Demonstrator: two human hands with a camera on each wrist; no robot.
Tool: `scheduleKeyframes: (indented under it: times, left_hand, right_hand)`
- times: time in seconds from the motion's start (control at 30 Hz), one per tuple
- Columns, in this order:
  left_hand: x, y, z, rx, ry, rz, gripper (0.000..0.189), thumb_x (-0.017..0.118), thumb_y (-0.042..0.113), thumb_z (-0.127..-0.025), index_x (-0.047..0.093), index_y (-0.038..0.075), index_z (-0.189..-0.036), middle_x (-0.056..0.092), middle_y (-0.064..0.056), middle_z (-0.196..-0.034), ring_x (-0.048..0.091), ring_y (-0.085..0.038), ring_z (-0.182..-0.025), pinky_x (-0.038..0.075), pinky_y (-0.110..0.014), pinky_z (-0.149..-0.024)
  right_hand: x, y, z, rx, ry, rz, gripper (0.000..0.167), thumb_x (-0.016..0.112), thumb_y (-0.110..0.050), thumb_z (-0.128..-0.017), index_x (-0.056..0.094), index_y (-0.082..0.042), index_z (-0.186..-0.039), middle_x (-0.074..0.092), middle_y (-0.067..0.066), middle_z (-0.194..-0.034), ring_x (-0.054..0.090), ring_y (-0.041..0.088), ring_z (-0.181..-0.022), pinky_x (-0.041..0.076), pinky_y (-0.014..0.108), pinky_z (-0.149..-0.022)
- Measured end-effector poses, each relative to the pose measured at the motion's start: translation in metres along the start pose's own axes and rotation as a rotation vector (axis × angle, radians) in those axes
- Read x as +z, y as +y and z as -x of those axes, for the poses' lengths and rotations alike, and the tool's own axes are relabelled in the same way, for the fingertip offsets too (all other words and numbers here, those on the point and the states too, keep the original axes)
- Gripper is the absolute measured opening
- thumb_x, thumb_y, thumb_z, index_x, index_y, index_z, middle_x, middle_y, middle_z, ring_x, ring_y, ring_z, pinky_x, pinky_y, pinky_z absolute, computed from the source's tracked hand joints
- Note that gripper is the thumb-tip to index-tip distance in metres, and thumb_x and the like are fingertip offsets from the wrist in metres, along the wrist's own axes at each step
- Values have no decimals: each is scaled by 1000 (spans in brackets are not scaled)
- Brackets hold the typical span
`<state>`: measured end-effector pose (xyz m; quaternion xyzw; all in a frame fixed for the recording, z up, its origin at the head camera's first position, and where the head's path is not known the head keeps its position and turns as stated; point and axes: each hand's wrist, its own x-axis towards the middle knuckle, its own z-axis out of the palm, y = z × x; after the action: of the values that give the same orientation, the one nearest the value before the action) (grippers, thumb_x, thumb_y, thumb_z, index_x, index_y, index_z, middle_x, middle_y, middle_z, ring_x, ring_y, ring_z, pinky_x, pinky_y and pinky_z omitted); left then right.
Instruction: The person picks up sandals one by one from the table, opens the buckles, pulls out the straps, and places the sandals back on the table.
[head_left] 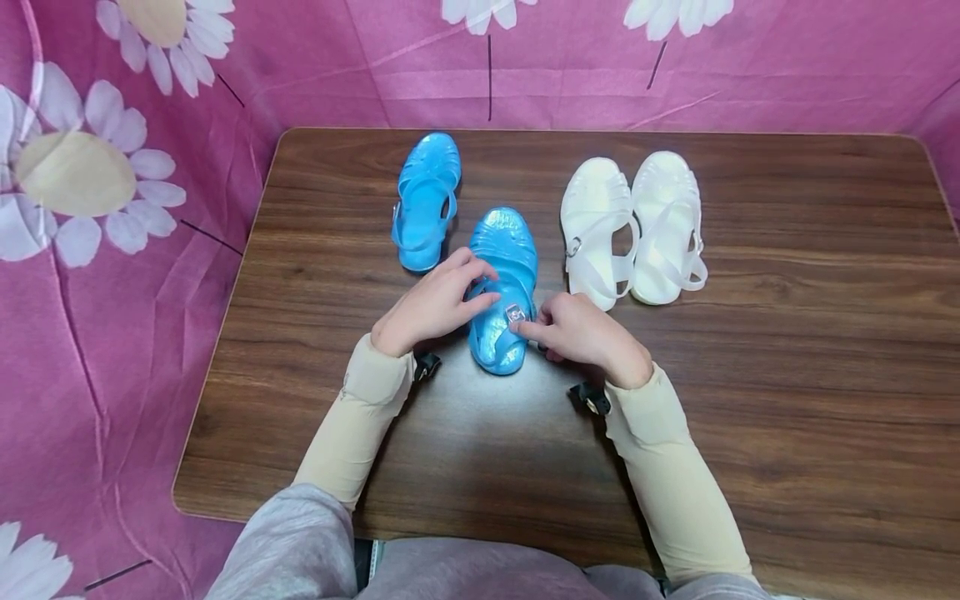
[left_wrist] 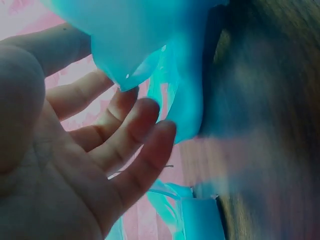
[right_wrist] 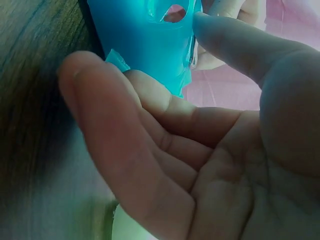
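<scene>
A blue jelly sandal (head_left: 503, 242) lies on the table between both hands, its toe pointing away. A metal buckle (head_left: 515, 314) sits on its strap, above the heel. My left hand (head_left: 438, 302) holds the sandal's left side, thumb and index finger at the side strap, the other fingers loosely bent in the left wrist view. From the right, my right hand (head_left: 585, 332) pinches the strap by the buckle, thumb on top and index finger curled below. In the right wrist view a short blue strap end (right_wrist: 117, 60) shows beside the index finger; the buckle is mostly hidden there.
Behind my left hand lies a second blue sandal (head_left: 426, 187). To the right, two white sandals (head_left: 596, 196) lie side by side, the nearer heel close to my right hand. A pink flowered cloth (head_left: 570, 83) hangs behind the brown wooden table (head_left: 810, 350).
</scene>
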<state>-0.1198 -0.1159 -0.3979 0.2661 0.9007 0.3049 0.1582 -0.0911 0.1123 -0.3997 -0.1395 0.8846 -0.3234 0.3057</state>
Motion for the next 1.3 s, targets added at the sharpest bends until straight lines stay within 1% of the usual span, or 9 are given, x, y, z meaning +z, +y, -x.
scheduleKeyframes:
  times: [0.17,0.27,0.4,0.57,0.67,0.8,0.87,1.13,1.3]
  left_hand:
    - [-5,-1,2,-25,-30,47,35,57,32,-97,54,10,-124,53,-4,-86,51,-17,-75,44,-29,-64]
    - [-9,-3,4,-54,-64,88,31,57,32,-97,52,9,-117,53,-4,-76,51,-17,-63,42,-29,-56]
    - [-14,-5,6,-116,-120,84,27,57,37,-97,54,10,-98,55,-2,-74,51,-16,-62,42,-28,-57]
    - [-16,-7,8,-162,-168,66,40,56,47,-95,57,12,-76,50,1,-64,48,-15,-57,39,-28,-54]
    - [-15,-9,8,-172,-232,84,47,54,50,-95,56,11,-69,46,2,-59,46,-16,-53,38,-28,-51]
    - [-12,-10,6,-166,-357,118,50,52,51,-96,60,8,-72,50,2,-60,49,-16,-55,40,-28,-53]
    - [-11,-10,6,-163,-391,135,50,51,51,-96,62,7,-75,53,1,-61,50,-15,-56,41,-28,-54]
    - [-10,-6,5,-181,-393,176,45,50,46,-98,63,7,-80,62,-8,-71,55,-16,-62,44,-29,-58]
    - [-10,-4,3,-200,-379,173,45,47,47,-99,62,7,-84,63,-10,-76,57,-17,-65,46,-30,-61]
  right_hand:
    - [1,0,-1,0,-13,-18,45,58,-47,-93,66,-7,-74,64,6,-61,59,16,-54,45,30,-54]
    - [1,-2,0,6,-50,-42,45,58,-46,-94,67,-7,-74,65,6,-62,61,16,-55,47,30,-55]
    - [1,-3,0,2,-89,-72,45,58,-45,-94,67,-6,-74,65,7,-63,63,17,-56,50,30,-57]
    - [3,-4,0,5,-102,-77,47,58,-45,-94,68,-5,-72,64,5,-60,63,16,-53,51,30,-55]
    - [4,-4,0,17,-115,-84,48,57,-46,-94,67,-5,-71,63,4,-59,63,16,-52,52,30,-55]
    - [6,-5,-1,30,-114,-99,45,59,-44,-94,67,-5,-73,64,4,-60,63,16,-52,53,30,-55]
    - [6,-5,-2,39,-110,-103,43,60,-43,-93,67,-5,-73,64,5,-61,64,15,-51,53,30,-55]
    - [8,-7,-3,58,-93,-105,42,60,-41,-93,67,-6,-72,66,5,-60,64,14,-50,53,30,-53]
    - [7,-7,-4,73,-64,-120,42,60,-41,-94,66,-6,-71,65,4,-61,64,14,-50,53,30,-54]
